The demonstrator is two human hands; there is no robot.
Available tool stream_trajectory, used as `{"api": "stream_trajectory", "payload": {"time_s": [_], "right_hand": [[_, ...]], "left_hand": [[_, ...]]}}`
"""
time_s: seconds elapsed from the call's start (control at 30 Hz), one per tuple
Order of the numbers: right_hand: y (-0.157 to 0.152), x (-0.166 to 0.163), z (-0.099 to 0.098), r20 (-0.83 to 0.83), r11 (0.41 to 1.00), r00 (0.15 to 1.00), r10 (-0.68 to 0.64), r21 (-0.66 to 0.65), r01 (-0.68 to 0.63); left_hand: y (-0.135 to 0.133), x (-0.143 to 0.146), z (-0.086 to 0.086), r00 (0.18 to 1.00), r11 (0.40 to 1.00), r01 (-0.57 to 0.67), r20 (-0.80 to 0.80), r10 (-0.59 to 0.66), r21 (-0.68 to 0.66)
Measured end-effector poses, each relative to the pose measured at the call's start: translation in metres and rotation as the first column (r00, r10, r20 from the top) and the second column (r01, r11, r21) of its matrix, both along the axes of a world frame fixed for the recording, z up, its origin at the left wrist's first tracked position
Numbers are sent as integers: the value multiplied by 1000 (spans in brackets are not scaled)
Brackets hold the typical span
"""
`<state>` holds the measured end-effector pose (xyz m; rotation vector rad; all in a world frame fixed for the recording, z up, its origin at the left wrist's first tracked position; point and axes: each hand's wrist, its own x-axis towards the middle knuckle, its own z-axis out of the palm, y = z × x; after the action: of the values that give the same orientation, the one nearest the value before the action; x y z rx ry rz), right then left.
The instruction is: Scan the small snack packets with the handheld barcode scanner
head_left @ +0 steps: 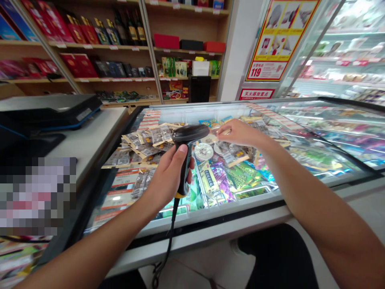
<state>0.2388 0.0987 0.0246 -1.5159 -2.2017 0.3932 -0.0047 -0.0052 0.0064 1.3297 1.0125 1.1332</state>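
Observation:
My left hand is wrapped round the handle of a black barcode scanner, whose head points toward the right; its cable hangs down in front of the freezer. My right hand reaches out over the glass lid of a chest freezer, fingers pinched together near the scanner's head. Whether it holds something small I cannot make out. Under the glass lie several packets of frozen food and flat packaged items.
A white counter with a black device stands at the left. Wooden shelves with boxed goods fill the back wall. An upright cooler and a red and yellow poster are at the right. A blurred patch covers the lower left.

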Motion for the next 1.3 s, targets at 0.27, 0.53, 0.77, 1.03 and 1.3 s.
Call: {"api": "stream_trajectory", "payload": {"time_s": [0.27,0.53,0.77,1.03,1.3], "right_hand": [[0,-20,-23,327,955,944,43,264,-135],[4,-66,-59,239,919,948,209,284,-274],[3,-64,-52,186,951,980,73,284,-125],[2,-50,-43,-51,980,998,37,-192,-46],[-1,-14,-6,-260,947,966,-7,-312,-77]], "left_hand": [[9,-5,12,987,992,-112,125,103,64],[12,-4,14,981,992,-122,158,116,28],[15,-5,12,978,994,-107,178,111,-34],[15,-4,12,977,994,-95,188,103,-53],[15,-4,5,989,996,-30,142,42,-85]]}}
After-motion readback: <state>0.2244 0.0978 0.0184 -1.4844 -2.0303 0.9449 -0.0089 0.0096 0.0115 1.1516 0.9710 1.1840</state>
